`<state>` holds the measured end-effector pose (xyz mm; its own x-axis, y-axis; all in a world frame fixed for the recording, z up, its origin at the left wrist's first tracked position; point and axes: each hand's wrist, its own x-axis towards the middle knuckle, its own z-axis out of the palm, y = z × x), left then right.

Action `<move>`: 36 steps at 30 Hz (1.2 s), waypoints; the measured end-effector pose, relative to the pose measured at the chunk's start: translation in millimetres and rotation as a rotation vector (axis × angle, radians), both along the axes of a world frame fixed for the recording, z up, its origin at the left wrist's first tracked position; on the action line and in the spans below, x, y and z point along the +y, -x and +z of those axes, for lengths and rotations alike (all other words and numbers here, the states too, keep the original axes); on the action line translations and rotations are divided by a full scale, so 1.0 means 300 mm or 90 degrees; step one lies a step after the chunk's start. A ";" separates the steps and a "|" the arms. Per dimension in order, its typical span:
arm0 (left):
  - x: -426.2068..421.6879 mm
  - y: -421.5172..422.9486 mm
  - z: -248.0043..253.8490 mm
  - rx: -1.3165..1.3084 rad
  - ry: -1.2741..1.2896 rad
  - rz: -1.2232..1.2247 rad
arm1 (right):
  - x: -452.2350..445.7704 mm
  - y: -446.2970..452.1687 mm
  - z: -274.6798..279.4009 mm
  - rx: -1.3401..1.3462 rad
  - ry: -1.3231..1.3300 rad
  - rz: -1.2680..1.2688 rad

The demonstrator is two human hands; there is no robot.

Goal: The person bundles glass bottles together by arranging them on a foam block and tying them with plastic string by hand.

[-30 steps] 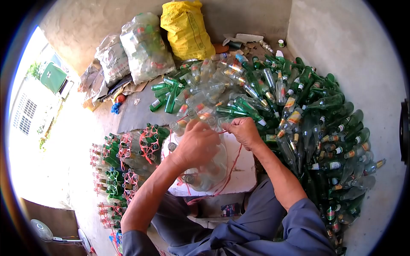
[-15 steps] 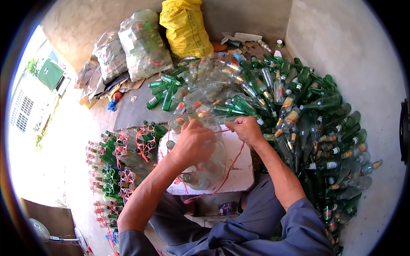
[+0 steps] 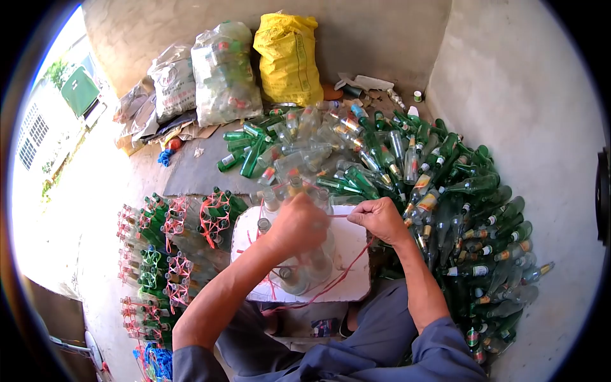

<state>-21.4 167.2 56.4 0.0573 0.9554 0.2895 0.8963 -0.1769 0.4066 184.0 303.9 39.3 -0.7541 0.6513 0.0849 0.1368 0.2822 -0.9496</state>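
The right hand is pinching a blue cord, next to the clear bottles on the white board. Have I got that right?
Not quite: the cord is pinkish red, not blue, as the head view shows. The right hand is indeed pinching it, next to the clear bottles on the white board.

1. A bottle-sorting workplace, by the look of it: loose glass bottles [image 3: 474, 186] heaped against a bare wall [image 3: 522, 95]!
2. Over left, tied bottle bundles [image 3: 153, 270] stand in rows.
3. Stuffed sacks [image 3: 226, 76] line the back, daylight pouring in at left.
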 end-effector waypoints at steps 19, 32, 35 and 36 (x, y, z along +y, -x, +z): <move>0.005 -0.001 0.013 -0.066 -0.078 -0.027 | 0.188 0.380 -0.004 -0.008 -0.090 0.126; 0.032 0.019 0.002 -0.187 0.001 0.189 | 0.229 0.420 -0.260 0.114 0.242 0.183; 0.033 0.013 0.016 -0.202 0.064 0.204 | 0.211 0.427 -0.275 0.156 0.216 0.187; 0.035 0.012 0.022 -0.205 0.079 0.206 | 0.211 0.434 -0.285 0.154 0.233 0.188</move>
<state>-25.0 177.5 63.1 -0.3230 0.9379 0.1266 0.7225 0.1580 0.6731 53.8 367.3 -46.3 -0.8970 0.4335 0.0867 -0.1344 -0.0806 -0.9876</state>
